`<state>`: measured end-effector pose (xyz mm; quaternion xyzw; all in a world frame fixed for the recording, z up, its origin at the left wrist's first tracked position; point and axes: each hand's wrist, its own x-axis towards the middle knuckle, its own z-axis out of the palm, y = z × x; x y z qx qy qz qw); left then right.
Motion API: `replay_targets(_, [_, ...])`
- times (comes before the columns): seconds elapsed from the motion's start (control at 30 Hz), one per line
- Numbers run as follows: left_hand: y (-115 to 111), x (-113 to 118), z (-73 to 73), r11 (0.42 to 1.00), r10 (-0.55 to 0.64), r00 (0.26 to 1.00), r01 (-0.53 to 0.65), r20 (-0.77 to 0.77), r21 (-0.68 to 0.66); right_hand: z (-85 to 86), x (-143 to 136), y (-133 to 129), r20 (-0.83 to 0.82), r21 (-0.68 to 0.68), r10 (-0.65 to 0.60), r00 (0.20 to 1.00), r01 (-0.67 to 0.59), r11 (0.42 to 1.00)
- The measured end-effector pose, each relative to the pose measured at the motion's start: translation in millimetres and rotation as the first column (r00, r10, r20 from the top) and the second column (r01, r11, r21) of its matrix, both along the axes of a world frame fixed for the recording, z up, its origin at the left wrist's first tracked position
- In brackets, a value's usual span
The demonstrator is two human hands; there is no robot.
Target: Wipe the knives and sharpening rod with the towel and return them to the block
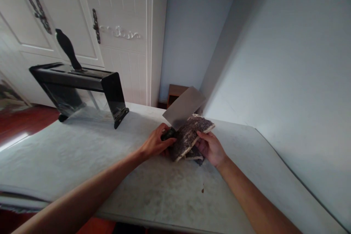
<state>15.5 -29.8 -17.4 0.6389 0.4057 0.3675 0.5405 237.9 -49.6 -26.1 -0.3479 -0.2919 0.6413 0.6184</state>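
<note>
My left hand [158, 142] is closed around the dark handle [168, 134] of a cleaver [184, 108]. Its broad, plain metal blade points up and away from me, tilted to the right. My right hand [211, 147] grips the edge of a dark brown, fuzzy cloth [192, 135] with a pale underside, thumb on top. The folded cloth lies up against the lower part of the blade and hides some of it. Part of the cloth hangs down below, close to the tabletop. Some of my left fingers are hidden behind the handle and cloth.
A black knife holder [109, 80] with clear panels stands on the left of the pale table [153, 190], one black knife handle [67, 47] sticking out of its top. A small brown scrap [203, 190] lies near the front. Behind are a white wardrobe [123, 62] and a wall.
</note>
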Motion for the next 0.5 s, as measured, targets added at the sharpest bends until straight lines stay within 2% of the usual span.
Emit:
replay_targets(0.1, [1,1,-0.7,0.996,0.082,0.996,-0.081,-0.039,0.030,4.1,4,0,0.071,0.018,-0.105,0.992,0.104,0.994])
replay_targets(0.2, [2,1,-3.9,0.980,0.171,0.980,-0.158,-0.100,0.124,5.1,8,-1,0.145,0.053,-0.227,0.963,0.221,0.974])
replay_targets(0.27, [1,2,-7.3,0.968,0.197,0.972,-0.172,-0.129,0.185,4.1,9,-4,0.180,0.099,-0.261,0.948,0.247,0.964])
replay_targets(0.4, [-3,5,-11.9,0.945,0.224,0.952,-0.160,-0.207,0.285,5.4,9,-16,0.316,0.277,-0.278,0.907,0.192,0.941])
replay_targets(0.5, [-10,7,-10.8,0.932,0.227,0.925,-0.116,-0.303,0.343,9.8,5,-25,0.557,0.426,-0.340,0.758,0.091,0.900])
